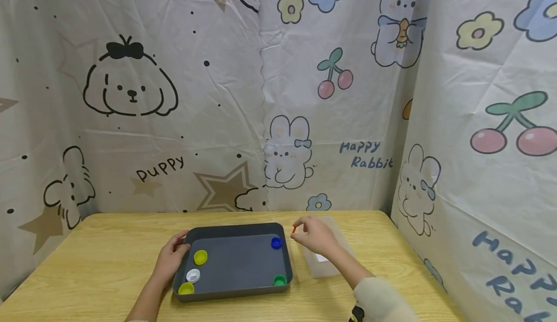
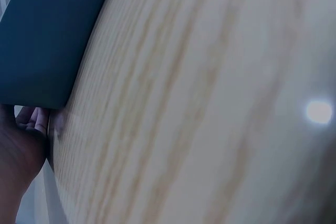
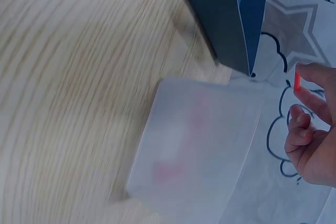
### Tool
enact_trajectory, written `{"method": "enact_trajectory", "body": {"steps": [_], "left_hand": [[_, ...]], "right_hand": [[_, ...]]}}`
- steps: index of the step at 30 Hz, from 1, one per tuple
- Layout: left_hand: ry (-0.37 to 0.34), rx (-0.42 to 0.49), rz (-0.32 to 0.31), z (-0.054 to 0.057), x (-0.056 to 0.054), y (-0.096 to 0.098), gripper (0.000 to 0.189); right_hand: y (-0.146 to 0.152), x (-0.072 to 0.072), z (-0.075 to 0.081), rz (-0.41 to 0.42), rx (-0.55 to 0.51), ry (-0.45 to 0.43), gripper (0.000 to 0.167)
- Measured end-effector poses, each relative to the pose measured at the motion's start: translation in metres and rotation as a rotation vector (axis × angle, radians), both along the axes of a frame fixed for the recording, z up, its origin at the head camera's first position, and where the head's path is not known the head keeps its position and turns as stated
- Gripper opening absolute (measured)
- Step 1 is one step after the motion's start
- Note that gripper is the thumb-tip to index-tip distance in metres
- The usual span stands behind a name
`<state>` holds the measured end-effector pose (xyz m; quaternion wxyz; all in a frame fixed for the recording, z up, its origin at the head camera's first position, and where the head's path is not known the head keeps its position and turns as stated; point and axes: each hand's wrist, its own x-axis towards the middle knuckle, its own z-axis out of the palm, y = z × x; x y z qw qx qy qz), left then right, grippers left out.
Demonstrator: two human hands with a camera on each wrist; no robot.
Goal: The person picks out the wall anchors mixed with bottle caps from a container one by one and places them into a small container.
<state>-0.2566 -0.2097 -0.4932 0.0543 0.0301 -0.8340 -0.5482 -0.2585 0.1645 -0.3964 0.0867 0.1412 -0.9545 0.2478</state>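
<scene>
A dark grey tray (image 1: 235,293) lies on the table, holding round bottle caps: two yellow (image 1: 200,257), one white (image 1: 193,276), one blue (image 1: 276,243) and one green (image 1: 280,280). My left hand (image 1: 171,259) holds the tray's left side; in the left wrist view part of that hand (image 2: 23,148) is hidden behind the tray wall (image 2: 50,40). Beyond the tray's right rim, my right hand (image 1: 316,237) is raised, pinching a small red piece (image 3: 297,81) between thumb and forefinger. The piece shows as a thin strip, so its full shape is unclear.
A translucent whitish box (image 3: 194,145) stands right of the tray, partly under my right forearm. Blurred reddish shapes show through its wall. The wooden table (image 1: 109,244) ends at a printed curtain (image 1: 226,133) at the back and right.
</scene>
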Motion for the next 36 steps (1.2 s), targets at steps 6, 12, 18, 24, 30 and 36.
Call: {"method": "enact_trajectory", "body": {"steps": [6, 12, 18, 24, 30, 36], "left_hand": [[-0.003, -0.001, -0.003, 0.001, 0.0, 0.0, 0.047], [-0.004, -0.003, -0.002, 0.002, 0.002, -0.001, 0.047], [-0.004, -0.009, 0.0, 0.001, 0.002, 0.0, 0.048], [-0.001, -0.016, -0.01, 0.001, 0.0, 0.001, 0.048], [-0.003, -0.013, -0.009, 0.002, 0.001, 0.0, 0.048], [-0.001, -0.009, -0.013, 0.0, -0.001, 0.0, 0.048]], "right_hand": [[0.017, 0.002, 0.001, -0.033, 0.001, 0.003, 0.03], [0.032, 0.007, -0.002, -0.077, -0.004, -0.006, 0.028], [0.044, 0.01, -0.007, -0.111, -0.007, -0.025, 0.025], [0.052, 0.012, -0.011, -0.12, -0.027, -0.04, 0.027], [0.056, 0.013, -0.015, -0.116, -0.04, -0.046, 0.027], [0.059, 0.013, -0.02, -0.123, -0.047, -0.049, 0.028]]}}
